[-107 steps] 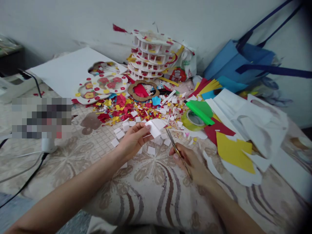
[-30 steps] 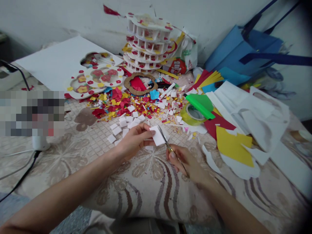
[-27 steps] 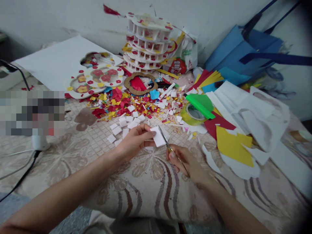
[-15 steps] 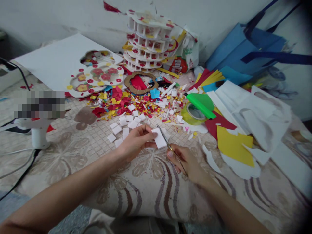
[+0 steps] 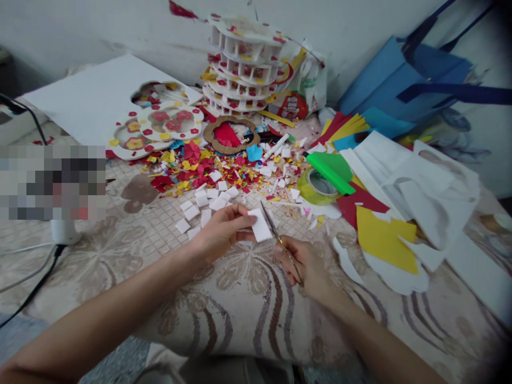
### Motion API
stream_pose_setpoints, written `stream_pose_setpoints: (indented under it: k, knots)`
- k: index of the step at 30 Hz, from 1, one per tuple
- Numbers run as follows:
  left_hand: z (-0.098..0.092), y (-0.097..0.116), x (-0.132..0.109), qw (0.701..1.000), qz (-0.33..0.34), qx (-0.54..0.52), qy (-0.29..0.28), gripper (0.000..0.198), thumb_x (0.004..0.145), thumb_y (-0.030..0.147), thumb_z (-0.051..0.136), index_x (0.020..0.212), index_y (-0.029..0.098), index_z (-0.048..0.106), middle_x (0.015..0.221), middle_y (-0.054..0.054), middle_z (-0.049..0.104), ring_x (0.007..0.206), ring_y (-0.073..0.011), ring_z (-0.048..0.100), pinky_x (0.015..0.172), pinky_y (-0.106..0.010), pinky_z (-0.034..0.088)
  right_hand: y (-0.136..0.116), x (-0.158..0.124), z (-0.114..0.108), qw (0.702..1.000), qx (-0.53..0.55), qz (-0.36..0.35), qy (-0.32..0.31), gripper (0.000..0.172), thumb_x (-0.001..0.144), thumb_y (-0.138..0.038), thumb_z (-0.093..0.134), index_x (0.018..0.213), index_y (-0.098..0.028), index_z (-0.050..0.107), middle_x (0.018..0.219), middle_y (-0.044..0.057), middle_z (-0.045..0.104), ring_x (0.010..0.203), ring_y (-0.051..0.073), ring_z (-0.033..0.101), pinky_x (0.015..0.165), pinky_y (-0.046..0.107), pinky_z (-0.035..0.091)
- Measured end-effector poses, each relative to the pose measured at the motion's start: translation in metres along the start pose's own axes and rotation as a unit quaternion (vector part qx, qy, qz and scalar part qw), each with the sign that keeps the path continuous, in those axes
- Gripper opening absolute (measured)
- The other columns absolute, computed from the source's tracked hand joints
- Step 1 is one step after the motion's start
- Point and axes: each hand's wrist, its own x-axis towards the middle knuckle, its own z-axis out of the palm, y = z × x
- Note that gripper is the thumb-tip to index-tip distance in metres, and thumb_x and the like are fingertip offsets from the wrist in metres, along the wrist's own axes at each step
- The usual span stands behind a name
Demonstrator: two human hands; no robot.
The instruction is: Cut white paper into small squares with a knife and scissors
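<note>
A small white foam board piece (image 5: 261, 226) is pinched between the thumb and fingers of my left hand (image 5: 229, 226). My right hand (image 5: 301, 262) is closed round the handles of a pair of scissors (image 5: 280, 238), whose blades point up and away along the right edge of the piece. Whether the blades touch the piece I cannot tell. Just beyond my left hand lie several cut white squares (image 5: 201, 198) on the patterned tablecloth (image 5: 244, 304).
Colourful paper scraps (image 5: 208, 166) are heaped behind the hands. A tiered white model (image 5: 244, 69) stands at the back, beside flower-shaped panels (image 5: 170, 122). Tape (image 5: 320, 186), yellow foam sheet (image 5: 386, 240) and a blue bag (image 5: 400, 80) are at right; a white device (image 5: 65, 229) at left.
The scissors have shifted slightly, and their blades now sit at the piece's right edge rather than overlapping its top corner. My left hand keeps its pinch on the piece.
</note>
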Motion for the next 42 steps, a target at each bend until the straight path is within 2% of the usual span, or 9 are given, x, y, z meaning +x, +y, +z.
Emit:
stream_pose_setpoints:
  k: [10,18,22,24,27,30,35,38,42]
  knots:
    - [-0.009,0.010,0.007,0.998,0.040,-0.009,0.039,0.026,0.068,0.018,0.078,0.077,0.015,0.054,0.074,0.000,0.064,0.066,-0.0114,0.064,0.063,-0.024,0.055,-0.004,0.010,-0.034,0.983,0.130,0.049,0.119,0.061,0.074,-0.080,0.049,0.069,-0.019,0.050,0.051,-0.007,0.040,0.033,0.006,0.037,0.034,0.020,0.027]
    - [-0.014,0.023,0.012,0.993,0.087,-0.023,0.080,0.019,0.069,0.014,0.074,0.075,0.014,0.056,0.074,0.000,0.063,0.065,-0.0093,0.060,0.060,-0.020,0.051,0.009,0.016,-0.053,0.988,0.118,0.004,0.099,0.061,0.080,-0.077,0.043,0.082,-0.018,0.055,0.063,-0.003,0.046,0.046,0.009,0.043,0.042,0.023,0.029]
    - [-0.018,0.024,0.012,0.995,0.085,0.003,0.059,0.023,0.067,0.020,0.077,0.076,0.016,0.057,0.070,0.002,0.060,0.059,-0.0078,0.057,0.054,-0.018,0.048,0.005,0.013,-0.061,0.994,-0.001,-0.004,0.108,0.048,0.086,-0.066,0.046,0.083,-0.019,0.056,0.063,-0.003,0.046,0.051,0.011,0.043,0.047,0.025,0.030]
    - [-0.021,0.027,0.012,0.993,0.096,0.020,0.061,0.023,0.067,0.021,0.078,0.076,0.016,0.058,0.070,0.002,0.061,0.058,-0.0076,0.057,0.052,-0.018,0.047,-0.001,0.010,-0.063,0.989,-0.125,-0.031,0.075,0.038,0.086,-0.057,0.053,0.082,-0.020,0.056,0.065,-0.002,0.050,0.056,0.013,0.045,0.051,0.026,0.032]
    - [-0.025,0.035,0.013,0.988,0.123,0.032,0.086,0.022,0.066,0.022,0.077,0.077,0.016,0.058,0.070,0.002,0.061,0.056,-0.0079,0.056,0.050,-0.018,0.046,-0.010,0.003,-0.057,0.950,-0.305,-0.073,0.009,0.028,0.080,-0.047,0.065,0.081,-0.020,0.057,0.069,-0.001,0.056,0.061,0.015,0.048,0.056,0.027,0.033]
    - [-0.028,0.041,0.016,0.984,0.143,0.029,0.104,0.023,0.066,0.020,0.076,0.078,0.016,0.057,0.068,0.002,0.061,0.055,-0.0077,0.056,0.049,-0.018,0.046,-0.015,-0.003,-0.039,0.913,-0.396,-0.096,-0.022,0.029,0.077,-0.042,0.071,0.092,-0.021,0.059,0.084,0.002,0.063,0.075,0.020,0.057,0.066,0.031,0.039]
    - [-0.029,0.042,0.017,0.985,0.131,0.031,0.111,0.023,0.066,0.019,0.076,0.079,0.015,0.057,0.069,0.002,0.061,0.056,-0.0080,0.057,0.049,-0.018,0.045,-0.019,-0.009,-0.015,0.899,-0.415,-0.118,-0.082,0.030,0.076,-0.031,0.073,0.100,-0.019,0.059,0.109,0.007,0.059,0.100,0.025,0.057,0.079,0.037,0.047]
    - [-0.029,0.046,0.015,0.984,0.135,0.025,0.115,0.023,0.066,0.019,0.075,0.078,0.016,0.056,0.069,0.002,0.061,0.056,-0.0080,0.057,0.050,-0.019,0.045,-0.025,-0.010,-0.021,0.896,-0.398,-0.153,-0.122,0.033,0.074,-0.024,0.074,0.103,-0.018,0.059,0.117,0.008,0.055,0.108,0.025,0.053,0.087,0.037,0.048]
    - [-0.033,0.055,0.014,0.980,0.148,0.009,0.135,0.023,0.066,0.016,0.075,0.077,0.016,0.054,0.070,0.002,0.062,0.056,-0.0080,0.058,0.051,-0.019,0.046,-0.035,0.001,-0.039,0.877,-0.393,-0.210,-0.181,0.030,0.080,-0.024,0.072,0.108,-0.021,0.060,0.111,0.007,0.060,0.107,0.024,0.053,0.091,0.038,0.047]
